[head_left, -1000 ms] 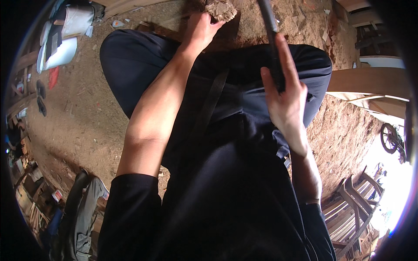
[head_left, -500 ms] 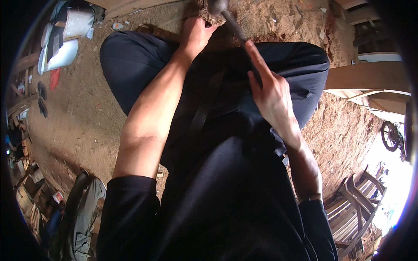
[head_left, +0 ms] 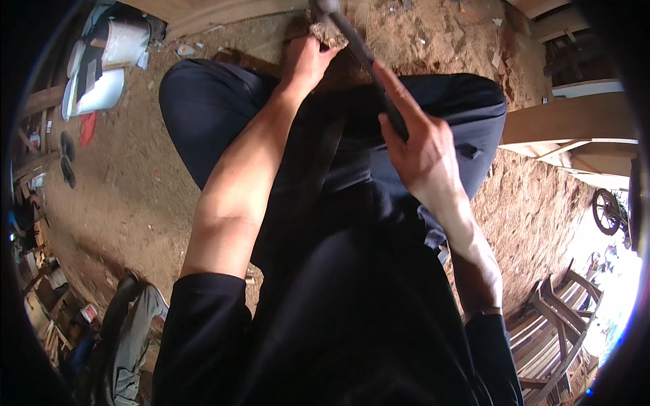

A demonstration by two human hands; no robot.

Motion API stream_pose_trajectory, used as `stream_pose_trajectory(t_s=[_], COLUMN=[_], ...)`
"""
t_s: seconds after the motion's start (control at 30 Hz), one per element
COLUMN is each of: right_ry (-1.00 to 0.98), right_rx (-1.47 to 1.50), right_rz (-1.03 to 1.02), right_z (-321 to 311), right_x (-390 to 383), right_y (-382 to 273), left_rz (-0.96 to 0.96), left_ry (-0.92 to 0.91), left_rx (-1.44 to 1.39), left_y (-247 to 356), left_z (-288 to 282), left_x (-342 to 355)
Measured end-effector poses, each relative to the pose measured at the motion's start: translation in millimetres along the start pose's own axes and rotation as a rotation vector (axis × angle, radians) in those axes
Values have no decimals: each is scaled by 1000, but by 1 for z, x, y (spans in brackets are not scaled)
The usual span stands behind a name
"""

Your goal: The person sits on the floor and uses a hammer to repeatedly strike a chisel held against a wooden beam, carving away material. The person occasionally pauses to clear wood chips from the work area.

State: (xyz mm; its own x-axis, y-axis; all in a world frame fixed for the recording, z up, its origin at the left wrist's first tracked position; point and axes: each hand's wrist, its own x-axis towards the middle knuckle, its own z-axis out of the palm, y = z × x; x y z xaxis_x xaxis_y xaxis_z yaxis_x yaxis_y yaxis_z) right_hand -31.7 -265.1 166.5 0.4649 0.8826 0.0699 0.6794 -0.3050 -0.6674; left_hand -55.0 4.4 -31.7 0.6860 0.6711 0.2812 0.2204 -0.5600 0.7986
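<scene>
Left hand pins a stone at twelve o'clock while right hand grips a hammer; a glancing blow could hit those fingers.

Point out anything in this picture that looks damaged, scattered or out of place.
Small pale chips and scraps lie scattered over the reddish dirt ground near the top. The left hand holds a rough, uneven brownish lump, and the right hand grips a dark-handled striking tool reaching it. A pair of dark sandals lies loose on the dirt at left.
</scene>
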Motion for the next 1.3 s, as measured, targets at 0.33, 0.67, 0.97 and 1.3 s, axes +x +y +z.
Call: stream_pose_trajectory(t_s=[0.33,0.67,0.97,1.3], right_ry=[-75,-79,4,117], right_rx=[-6,-62,-8,137], right_rz=[109,82,45,-92], right_z=[-4,13,11,12], right_x=[23,28,21,20], right_y=[-3,26,26,35], left_rz=[46,57,21,-77], left_ry=[52,23,-51,-125], left_rx=[114,97,159,-17], left_y=[10,-13,-17,-23], left_z=[-6,4,8,8], left_x=[-4,0,0,-3])
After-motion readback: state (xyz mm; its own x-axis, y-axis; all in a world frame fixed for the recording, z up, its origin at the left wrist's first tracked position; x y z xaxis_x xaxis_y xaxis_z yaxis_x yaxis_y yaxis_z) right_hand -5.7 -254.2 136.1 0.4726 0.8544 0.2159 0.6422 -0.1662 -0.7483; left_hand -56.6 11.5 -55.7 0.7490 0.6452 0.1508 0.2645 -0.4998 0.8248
